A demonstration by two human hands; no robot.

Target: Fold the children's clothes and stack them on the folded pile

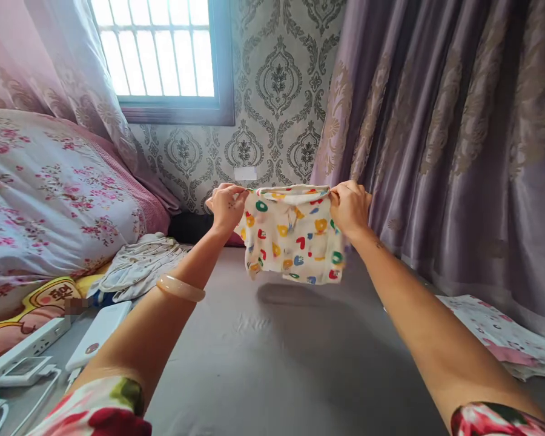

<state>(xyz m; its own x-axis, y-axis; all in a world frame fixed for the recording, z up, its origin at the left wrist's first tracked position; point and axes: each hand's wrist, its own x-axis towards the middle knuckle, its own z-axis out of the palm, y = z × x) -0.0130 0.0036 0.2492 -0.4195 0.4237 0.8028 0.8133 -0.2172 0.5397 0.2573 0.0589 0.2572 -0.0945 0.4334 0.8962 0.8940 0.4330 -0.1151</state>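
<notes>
A small cream garment (295,239) with colourful printed shapes hangs in the air above the grey bed surface (272,351). My left hand (226,206) is closed in a pinch on its upper left edge. My right hand (349,207) is closed on its upper right edge. Both arms are stretched forward and the garment is spread between the two hands. A pale bangle (180,287) sits on my left forearm.
A floral quilt (49,194) is piled at the left, with a white folded cloth (138,266) beside it. A power strip (25,348), a power bank (100,332) and cables lie at lower left. A printed cloth (504,336) lies at right below the purple curtains (458,139).
</notes>
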